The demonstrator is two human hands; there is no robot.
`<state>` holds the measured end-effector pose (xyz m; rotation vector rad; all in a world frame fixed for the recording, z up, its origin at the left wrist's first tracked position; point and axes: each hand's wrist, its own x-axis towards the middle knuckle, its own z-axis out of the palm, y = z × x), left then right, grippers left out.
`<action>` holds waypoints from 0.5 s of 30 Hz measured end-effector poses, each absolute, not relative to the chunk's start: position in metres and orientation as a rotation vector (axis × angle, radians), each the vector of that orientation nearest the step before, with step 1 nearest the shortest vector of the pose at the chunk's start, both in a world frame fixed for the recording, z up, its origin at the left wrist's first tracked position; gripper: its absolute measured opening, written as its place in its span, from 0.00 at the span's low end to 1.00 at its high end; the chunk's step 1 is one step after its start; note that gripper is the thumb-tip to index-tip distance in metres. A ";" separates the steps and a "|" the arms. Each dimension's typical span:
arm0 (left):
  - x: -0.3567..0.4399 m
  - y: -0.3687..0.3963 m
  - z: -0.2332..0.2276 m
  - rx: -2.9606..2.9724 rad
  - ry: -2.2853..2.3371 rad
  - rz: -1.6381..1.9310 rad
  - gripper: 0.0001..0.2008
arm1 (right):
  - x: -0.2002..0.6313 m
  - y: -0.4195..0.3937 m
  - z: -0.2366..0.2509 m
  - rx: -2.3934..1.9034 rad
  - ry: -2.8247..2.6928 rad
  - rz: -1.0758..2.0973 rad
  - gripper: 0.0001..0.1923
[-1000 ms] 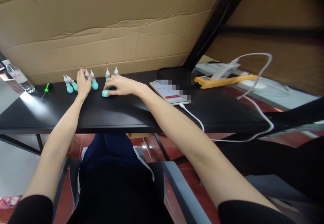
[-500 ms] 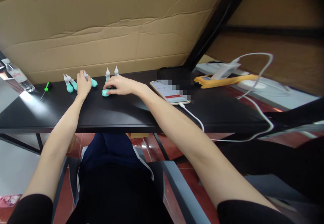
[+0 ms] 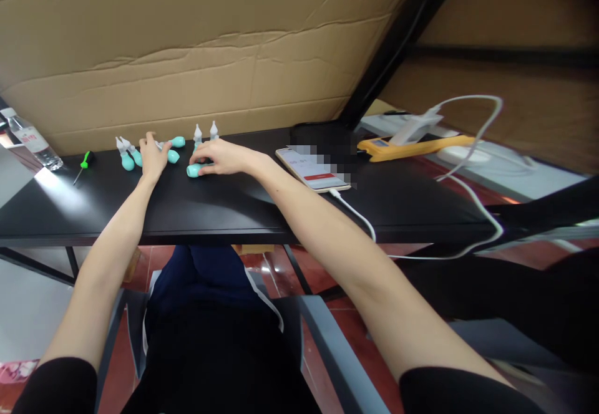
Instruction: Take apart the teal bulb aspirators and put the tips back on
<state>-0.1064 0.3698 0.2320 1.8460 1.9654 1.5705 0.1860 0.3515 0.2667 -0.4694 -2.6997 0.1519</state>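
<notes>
Several small bulb syringes with teal bulbs and whitish, clear tips are on the black table around my hands. My left hand (image 3: 153, 159) is curved over the tip end of a lying bulb syringe (image 3: 178, 142), its fingers bent around it. Just below that lies another teal bulb (image 3: 173, 156), its tip partly behind the hand. Left of this hand lean two more, one with its bulb (image 3: 127, 162) in front. My right hand (image 3: 218, 156) has thumb and fingers closed on a teal bulb syringe (image 3: 193, 171) lying sideways. Behind its fingers stand two upright tips (image 3: 198, 133), their bulbs mostly hidden.
A green-handled screwdriver (image 3: 85, 163) and a water bottle (image 3: 36, 142) are at the left. A phone (image 3: 312, 169) with a white charging cable (image 3: 355, 213) lies right of my right hand. A cardboard wall (image 3: 210, 58) rises behind the table; a yellow device (image 3: 397, 149) is farther right.
The bulb syringe at my left hand now lies with its teal bulb showing to the right, where it was hidden before. My left hand shifted slightly; my right hand stays put.
</notes>
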 end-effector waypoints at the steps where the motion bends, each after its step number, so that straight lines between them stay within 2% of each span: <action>1: -0.106 0.371 0.231 1.842 1.984 1.554 0.17 | 0.186 0.352 0.267 -0.473 -2.702 0.152 0.13; 3: -0.105 0.371 0.229 1.845 2.009 1.534 0.12 | 0.186 0.352 0.267 -0.480 -2.706 0.159 0.13; 15: -0.096 0.359 0.234 1.764 1.985 1.319 0.12 | 0.186 0.352 0.266 -0.484 -2.689 0.201 0.11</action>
